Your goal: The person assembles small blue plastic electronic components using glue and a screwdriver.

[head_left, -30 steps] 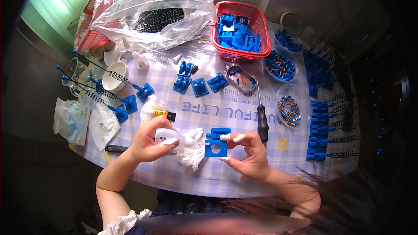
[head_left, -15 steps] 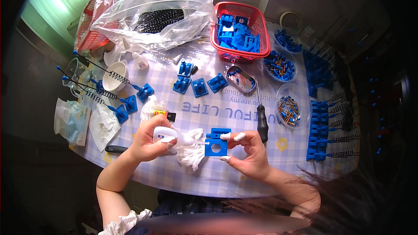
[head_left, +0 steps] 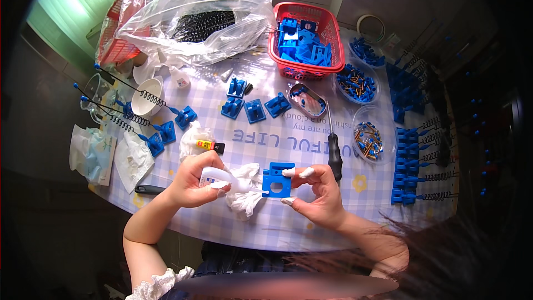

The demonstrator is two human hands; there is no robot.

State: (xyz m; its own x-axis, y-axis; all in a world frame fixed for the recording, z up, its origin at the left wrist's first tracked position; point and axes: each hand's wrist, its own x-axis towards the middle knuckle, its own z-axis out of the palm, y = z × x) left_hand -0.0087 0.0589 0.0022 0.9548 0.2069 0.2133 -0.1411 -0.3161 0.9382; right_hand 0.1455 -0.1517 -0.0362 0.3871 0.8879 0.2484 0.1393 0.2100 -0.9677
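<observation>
- Lower along the left edge of the blue plate (head_left: 277, 179) than a second ago, the nozzle of your white bottle (head_left: 215, 177) now sits near its bottom left corner.
- Your right hand (head_left: 322, 197) clamps the plate's right side, a finger near the upper part and the thumb at the lower corner; most of the plate extends left of those fingertips.
- Your left hand (head_left: 194, 182) has thumb and fingers closed round the bottle.
- Beneath, crumpled white cloth (head_left: 244, 203) lies on the checked tablecloth (head_left: 216, 225).
- Farther out, you have a screwdriver (head_left: 335, 155) and a red basket (head_left: 311, 70) of blue parts.
- Behind stands a grey wall (head_left: 400, 0), with greenish light (head_left: 83, 0) at upper left.
</observation>
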